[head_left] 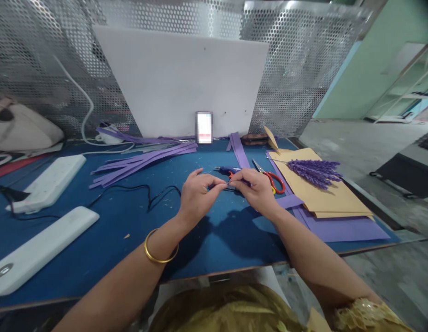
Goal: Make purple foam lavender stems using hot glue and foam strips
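Observation:
My left hand and my right hand meet over the middle of the blue table, thumbs and forefingers pinched together. A tiny purplish bit shows between the fingertips, too small to make out. Just behind the hands lies a blue glue gun with a red trigger, partly covered by my right hand. Red-handled scissors are to the right of that hand, blades pointing back. A purple paper strip sticks out beside my right wrist; whether it reaches the fingers is hidden.
Purple strips lie at back left. On the right, purple lavender sprigs rest on tan paper over purple sheets. A power strip, a white elongated device and a black cord occupy the left. A phone leans against a white board.

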Available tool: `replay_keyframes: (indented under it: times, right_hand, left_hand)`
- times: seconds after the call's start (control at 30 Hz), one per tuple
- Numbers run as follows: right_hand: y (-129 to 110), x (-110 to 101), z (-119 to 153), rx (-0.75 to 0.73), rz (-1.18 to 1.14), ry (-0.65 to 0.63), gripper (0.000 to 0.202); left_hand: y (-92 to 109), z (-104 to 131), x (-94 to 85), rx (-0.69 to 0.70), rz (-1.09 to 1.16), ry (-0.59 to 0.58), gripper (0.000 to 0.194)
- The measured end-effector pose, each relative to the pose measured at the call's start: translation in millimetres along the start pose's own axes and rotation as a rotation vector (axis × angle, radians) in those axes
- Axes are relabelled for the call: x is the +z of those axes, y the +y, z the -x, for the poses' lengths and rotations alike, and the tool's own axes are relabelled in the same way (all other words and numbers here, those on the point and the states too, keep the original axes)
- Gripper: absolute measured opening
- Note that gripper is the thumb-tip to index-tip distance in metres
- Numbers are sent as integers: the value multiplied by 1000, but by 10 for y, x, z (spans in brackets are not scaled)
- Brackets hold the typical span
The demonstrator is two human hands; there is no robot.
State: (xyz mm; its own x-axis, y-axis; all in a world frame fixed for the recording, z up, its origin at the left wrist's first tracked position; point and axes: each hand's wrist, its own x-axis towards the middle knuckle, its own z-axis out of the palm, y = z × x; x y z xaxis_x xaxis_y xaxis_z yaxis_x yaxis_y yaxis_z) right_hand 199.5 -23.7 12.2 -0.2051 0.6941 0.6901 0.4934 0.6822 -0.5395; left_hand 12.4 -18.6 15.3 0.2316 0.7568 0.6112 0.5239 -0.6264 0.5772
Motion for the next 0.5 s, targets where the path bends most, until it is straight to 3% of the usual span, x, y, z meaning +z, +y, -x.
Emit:
replay_keyframes:
  times: [0.27, 0.5]
  right_hand:
    - [13, -44, -22, 40, 15, 17, 13]
    - [78, -80, -29, 115, 66, 19, 12]
  left_hand:
    - [-8, 7, 23, -91, -47, 107, 29]
    - [-79, -71, -42, -119, 40, -78, 12]
